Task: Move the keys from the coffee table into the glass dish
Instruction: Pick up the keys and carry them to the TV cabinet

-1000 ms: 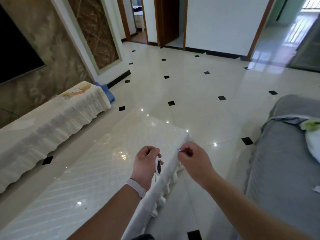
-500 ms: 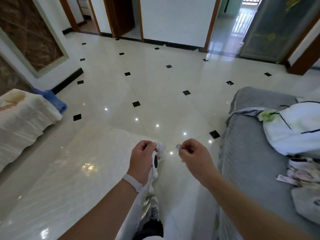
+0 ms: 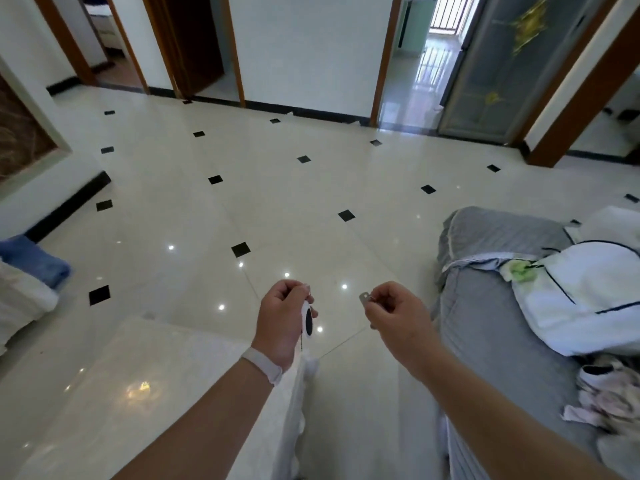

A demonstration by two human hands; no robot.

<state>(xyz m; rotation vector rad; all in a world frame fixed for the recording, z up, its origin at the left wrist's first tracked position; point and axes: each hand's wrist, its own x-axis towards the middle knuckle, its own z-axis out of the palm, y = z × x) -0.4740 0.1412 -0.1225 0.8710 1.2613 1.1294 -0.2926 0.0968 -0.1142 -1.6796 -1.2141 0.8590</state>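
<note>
pinching a white fob with a black oval (image 3: 307, 318), the left hand (image 3: 282, 323) sits low centre of the frame, and the right hand (image 3: 396, 315) beside it nips a small metal key (image 3: 364, 297); the two have drawn further apart than a second ago. meanwhile the view has swung right, so the coffee table (image 3: 166, 393) has slipped to the lower left and the grey sofa (image 3: 491, 327) fills the right. no glass dish shows, so the keys look carried off in search of it.
</note>
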